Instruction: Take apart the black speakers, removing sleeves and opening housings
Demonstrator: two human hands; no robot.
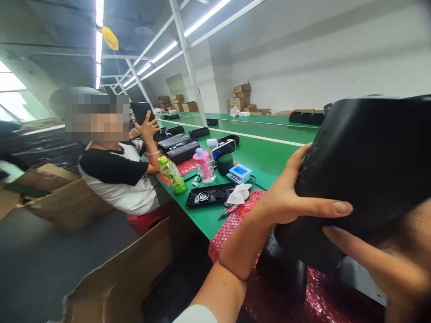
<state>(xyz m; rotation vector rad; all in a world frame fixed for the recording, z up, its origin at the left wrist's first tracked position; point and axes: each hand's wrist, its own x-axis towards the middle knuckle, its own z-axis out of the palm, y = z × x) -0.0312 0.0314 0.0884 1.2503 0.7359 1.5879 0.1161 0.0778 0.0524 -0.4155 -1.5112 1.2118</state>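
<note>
Green worktop (269,157) ran on beyond the hands, with red bubble wrap (229,233) below them. Between them was a black case (363,157): the left hand (288,199) clasped its side, thumb across the face; the right hand (400,269), blurred, had one digit by its lower part, its grip impossible to tell. Beyond the left hand lay a black panel (195,196)

To your right you have a pale wall (323,54), and at the far left a bright window (11,78). Strip lights (208,17) run away from you overhead, beside a white metal frame (186,54). A long green workbench (266,157) stretches into the distance, with dark grey floor (37,251) to its left
</note>
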